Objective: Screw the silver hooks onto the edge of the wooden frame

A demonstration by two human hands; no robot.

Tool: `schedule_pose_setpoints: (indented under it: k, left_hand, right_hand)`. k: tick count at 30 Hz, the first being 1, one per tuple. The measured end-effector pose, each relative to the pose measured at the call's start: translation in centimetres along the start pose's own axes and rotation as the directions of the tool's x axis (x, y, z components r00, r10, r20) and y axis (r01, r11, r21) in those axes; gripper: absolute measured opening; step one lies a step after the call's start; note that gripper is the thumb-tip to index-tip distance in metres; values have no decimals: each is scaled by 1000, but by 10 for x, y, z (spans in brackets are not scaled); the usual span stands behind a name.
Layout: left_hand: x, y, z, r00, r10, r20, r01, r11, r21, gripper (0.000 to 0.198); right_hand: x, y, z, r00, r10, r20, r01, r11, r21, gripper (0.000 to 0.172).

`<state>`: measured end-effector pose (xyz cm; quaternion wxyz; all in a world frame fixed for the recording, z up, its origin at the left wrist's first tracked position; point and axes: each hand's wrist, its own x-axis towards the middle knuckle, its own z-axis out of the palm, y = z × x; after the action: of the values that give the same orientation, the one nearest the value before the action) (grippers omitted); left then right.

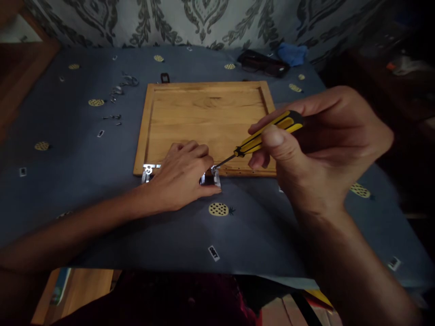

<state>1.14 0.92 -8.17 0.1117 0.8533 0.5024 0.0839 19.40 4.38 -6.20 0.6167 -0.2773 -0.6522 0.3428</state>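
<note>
A wooden panel (207,115) with a raised frame lies on a blue cloth. My right hand (322,145) grips a yellow and black screwdriver (268,133); its tip touches a small metal bracket (212,176) at the panel's near edge. My left hand (183,176) rests on that edge with fingers curled, thumb pressed beside the bracket. Another metal bracket (148,172) sits at the panel's near left corner.
The blue cloth (84,181) with pineapple prints covers the table. Several small metal parts (118,90) lie at the back left. Dark glasses (263,63) and a blue cloth lump (292,53) sit at the back right. A patterned curtain hangs behind.
</note>
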Motion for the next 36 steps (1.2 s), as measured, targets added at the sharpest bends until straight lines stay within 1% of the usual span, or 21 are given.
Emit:
schedule_pose_setpoints:
  k: [2,5,7,8,11,16,19,21,23,27,33,36]
  left_hand:
    - [0,0,-1,1000,1,0,-1,1000,-7,37]
    - [1,1,-2,1000,-1,-4,1,1000,-16,36]
    - [1,1,-3,1000,-1,-6,1,1000,-22,35]
    - [1,1,-3,1000,2,-5,-2,1000,-25,35]
    - [1,1,-4,1000,11,6,-11,1000,-29,34]
    - [1,1,-5,1000,6,5,-6,1000,-26,33]
    - [0,0,-5,1000,12,-8,-13,999,-31,33]
    - [0,0,-4,1000,9,2,-9,999,-32,34]
    - [0,0,-4,1000,5,11,-5,1000,-31,34]
    - [0,1,-5,1000,10,3,-10,999,-30,34]
    - [1,0,-5,1000,11,10,-11,999,-31,34]
    - [1,1,-4,1000,15,-3,-15,999,-31,33]
  right_hand:
    - [2,-1,-4,999,24,34,-23,999,-37,18]
    - [5,-3,-11,988,81,134,-74,996,-57,21]
    - [7,-3,-13,980,84,181,-78,996,-40,21]
    - [8,-3,-14,980,79,185,-74,997,-30,19]
    - [10,-2,-11,990,67,125,-65,998,-16,12]
    - [8,-6,0,997,78,22,-78,997,13,23]
    - [6,-7,2,994,20,-108,-18,1000,24,22]
    - [4,-6,1,987,-15,-157,18,1000,20,21]
    - [3,-5,-1,988,-13,-151,16,1000,20,21]
    - [1,-1,-3,992,41,-117,-40,999,12,24]
    - [0,4,-3,989,63,-132,-62,998,14,27]
    - [0,3,-2,989,71,-132,-69,997,19,27]
